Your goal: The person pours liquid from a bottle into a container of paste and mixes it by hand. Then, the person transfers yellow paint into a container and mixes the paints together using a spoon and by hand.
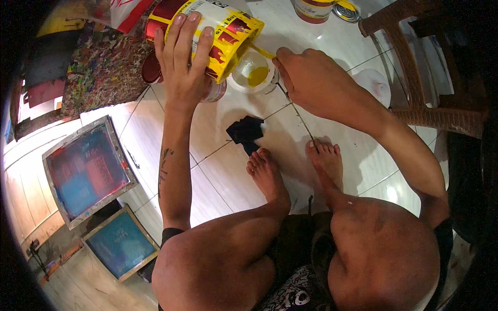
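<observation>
My left hand [184,57] is closed around a paint can [236,31] with a red, white and yellow label, tipped with its mouth down to the right. Yellow paint coats the can's rim. Under that mouth stands a translucent plastic tub [239,78] with some yellow paint [258,76] inside. Pinched in my right hand [306,78] is a thin yellow-coated stirring stick [263,51], its far end at the can's opening; its exact shape is partly hidden. Behind my left wrist another container [216,92] shows only in part.
Two framed printing screens [93,171] [123,242] lie at left, beside a paint-spattered board [104,62]. A black cloth [246,129] lies before my feet. Farther off are another can [313,9] and a yellow-smeared lid [346,11]. A brown chair [407,62] and a white lid-like object [374,87] stand right.
</observation>
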`<state>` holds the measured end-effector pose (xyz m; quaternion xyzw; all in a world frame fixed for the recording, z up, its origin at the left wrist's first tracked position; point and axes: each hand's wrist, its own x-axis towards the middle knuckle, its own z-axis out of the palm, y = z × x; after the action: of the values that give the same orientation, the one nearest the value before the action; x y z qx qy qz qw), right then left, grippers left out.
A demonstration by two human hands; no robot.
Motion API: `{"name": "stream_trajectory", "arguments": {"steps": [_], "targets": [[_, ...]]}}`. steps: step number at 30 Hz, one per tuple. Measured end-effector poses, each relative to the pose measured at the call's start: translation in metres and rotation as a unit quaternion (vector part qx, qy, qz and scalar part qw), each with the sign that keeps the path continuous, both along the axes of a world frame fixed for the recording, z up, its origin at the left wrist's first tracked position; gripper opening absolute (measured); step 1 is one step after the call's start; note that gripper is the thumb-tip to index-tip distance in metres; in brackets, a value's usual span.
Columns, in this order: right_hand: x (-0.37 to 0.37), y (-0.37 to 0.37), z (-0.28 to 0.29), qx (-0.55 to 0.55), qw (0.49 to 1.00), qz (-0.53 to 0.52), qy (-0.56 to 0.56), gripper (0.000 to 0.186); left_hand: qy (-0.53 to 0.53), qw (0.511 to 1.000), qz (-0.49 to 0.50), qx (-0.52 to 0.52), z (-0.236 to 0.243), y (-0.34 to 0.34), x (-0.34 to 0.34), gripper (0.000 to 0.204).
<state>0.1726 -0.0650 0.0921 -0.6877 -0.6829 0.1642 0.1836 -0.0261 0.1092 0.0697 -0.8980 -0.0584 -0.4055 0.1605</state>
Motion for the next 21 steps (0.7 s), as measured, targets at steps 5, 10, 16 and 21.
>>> {"name": "stream_trajectory", "arguments": {"steps": [5, 10, 16, 21], "targets": [[-0.002, 0.004, -0.012, -0.035, 0.982, -0.007, 0.185, 0.03, 0.0, 1.0, 0.001, -0.017, -0.011, 0.0, -0.002, 0.062], [-0.013, 0.002, -0.017, -0.048, 0.969, -0.035, 0.238, 0.034, -0.004, 0.999, 0.005, -0.034, -0.018, -0.005, 0.002, 0.066], [-0.019, 0.012, -0.024, -0.048, 0.958, -0.044, 0.28, 0.039, -0.021, 0.999, 0.026, -0.04, -0.025, -0.006, 0.0, 0.067], [-0.023, 0.019, -0.028, -0.111, 0.931, -0.083, 0.339, 0.04, -0.012, 0.997, 0.073, 0.015, -0.031, -0.003, -0.001, 0.076]]}}
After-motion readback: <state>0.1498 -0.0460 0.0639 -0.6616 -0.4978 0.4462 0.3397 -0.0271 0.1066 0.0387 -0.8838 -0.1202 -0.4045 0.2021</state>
